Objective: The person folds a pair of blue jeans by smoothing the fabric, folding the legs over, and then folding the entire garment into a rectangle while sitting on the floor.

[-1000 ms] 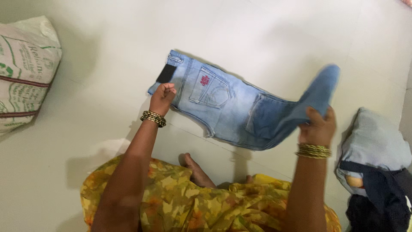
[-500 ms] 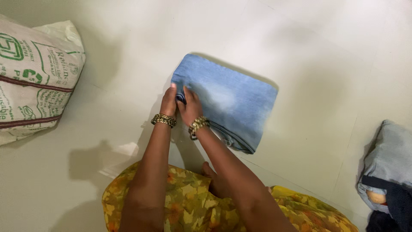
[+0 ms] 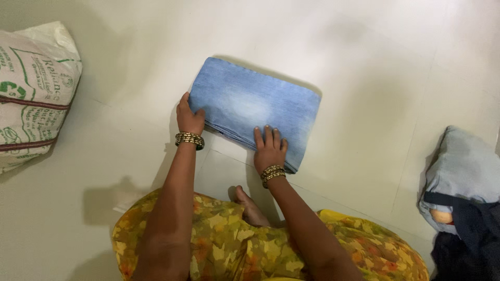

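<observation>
A folded pair of light blue jeans [image 3: 255, 112] lies flat on the pale tiled floor [image 3: 364, 62] in front of the seated person. The left hand [image 3: 188, 118] rests at the bundle's near left corner, and the right hand [image 3: 270, 148] lies with fingers spread flat on its near edge; neither grip closes on the cloth. A printed woven sack [image 3: 34, 91] stands well apart at the left, and a heap of clothes [image 3: 461, 198] lies at the right.

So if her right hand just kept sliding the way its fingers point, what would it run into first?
The right hand already lies flat on the folded jeans, fingers pointing away from her. Going on, it would cross the denim, then reach bare floor; nothing else seems to lie in that line.
</observation>
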